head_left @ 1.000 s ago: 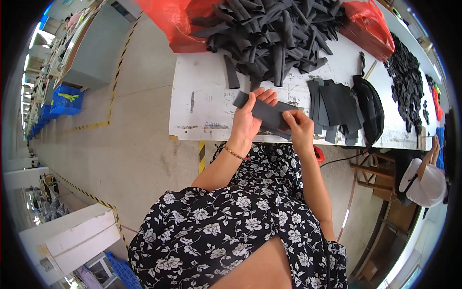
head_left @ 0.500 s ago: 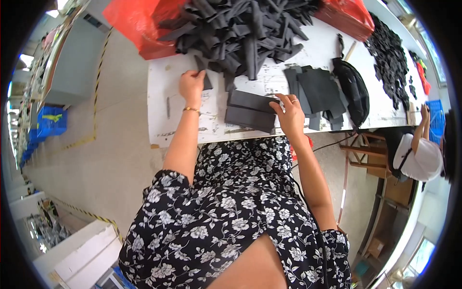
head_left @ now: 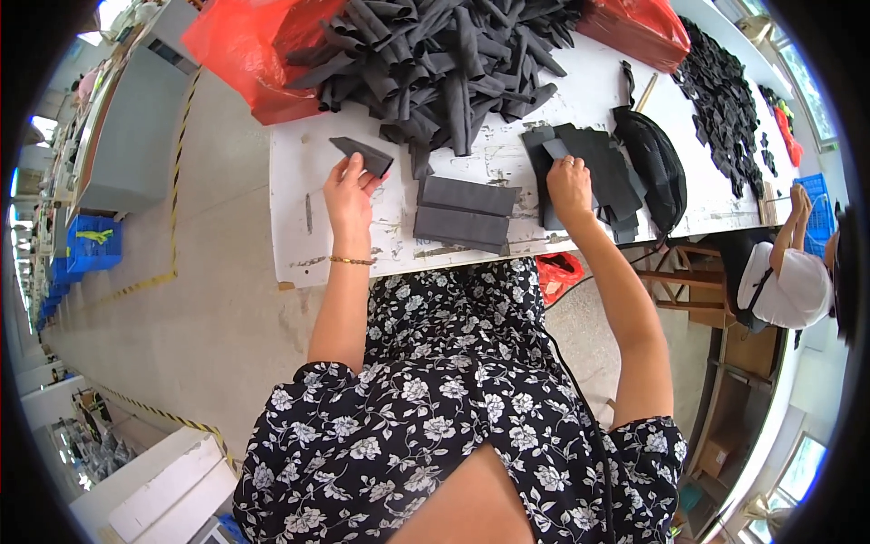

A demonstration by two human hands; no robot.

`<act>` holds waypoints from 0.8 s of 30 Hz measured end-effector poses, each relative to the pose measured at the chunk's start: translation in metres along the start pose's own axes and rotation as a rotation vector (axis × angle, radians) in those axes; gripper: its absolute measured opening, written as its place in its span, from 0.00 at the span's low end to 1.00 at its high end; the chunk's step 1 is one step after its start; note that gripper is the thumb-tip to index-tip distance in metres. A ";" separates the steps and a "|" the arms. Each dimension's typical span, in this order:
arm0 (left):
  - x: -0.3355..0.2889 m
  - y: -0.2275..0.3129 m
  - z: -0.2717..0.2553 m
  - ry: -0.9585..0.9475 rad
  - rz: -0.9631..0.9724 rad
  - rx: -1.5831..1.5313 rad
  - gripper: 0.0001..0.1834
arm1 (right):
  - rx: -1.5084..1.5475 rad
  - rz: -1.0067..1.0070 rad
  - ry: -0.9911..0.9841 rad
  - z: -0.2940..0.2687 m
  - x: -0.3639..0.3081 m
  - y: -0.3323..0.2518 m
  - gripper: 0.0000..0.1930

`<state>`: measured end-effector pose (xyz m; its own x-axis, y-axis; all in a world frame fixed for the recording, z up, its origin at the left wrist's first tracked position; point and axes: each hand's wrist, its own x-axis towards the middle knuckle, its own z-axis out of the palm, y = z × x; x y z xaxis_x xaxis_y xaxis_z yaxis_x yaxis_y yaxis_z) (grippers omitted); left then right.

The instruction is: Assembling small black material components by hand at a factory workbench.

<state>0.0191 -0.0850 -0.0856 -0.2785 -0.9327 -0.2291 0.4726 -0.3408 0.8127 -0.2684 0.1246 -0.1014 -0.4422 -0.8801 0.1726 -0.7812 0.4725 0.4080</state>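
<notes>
My left hand (head_left: pixel 351 201) pinches a folded dark grey fabric piece (head_left: pixel 364 156) just above the table's left part. To the right of it, two dark grey folded strips (head_left: pixel 464 212) lie side by side on the white tabletop, untouched. My right hand (head_left: pixel 571 189) is over a spread stack of flat dark pieces (head_left: pixel 600 161). Its curled fingers grip a smaller grey piece (head_left: pixel 554 149), whose end shows beyond the fingertips. The palm hides the rest of that piece.
A large heap of dark folded strips (head_left: pixel 444 63) lies at the back between red plastic bags (head_left: pixel 263 54). Right of the stack sits a black mesh pouch (head_left: pixel 654 168). Farther right are many small black pieces (head_left: pixel 720 100) and a person in white (head_left: pixel 788 281).
My right hand has left the folded strips and moved right onto the stack. My left hand has turned its piece and shifted slightly left.
</notes>
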 end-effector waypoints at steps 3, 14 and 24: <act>-0.004 0.002 0.004 -0.029 -0.081 -0.099 0.13 | 0.116 -0.042 0.009 -0.004 -0.006 0.008 0.05; -0.024 0.015 0.033 -0.223 -0.365 -0.466 0.15 | 1.382 0.226 0.168 -0.142 -0.025 -0.004 0.14; -0.033 0.021 0.047 -0.241 -0.429 -0.455 0.14 | 1.099 -0.282 0.368 -0.170 -0.027 -0.043 0.16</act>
<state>-0.0018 -0.0559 -0.0359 -0.6740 -0.6692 -0.3128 0.5691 -0.7404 0.3577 -0.1479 0.1200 0.0288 -0.1816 -0.8345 0.5203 -0.8687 -0.1118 -0.4826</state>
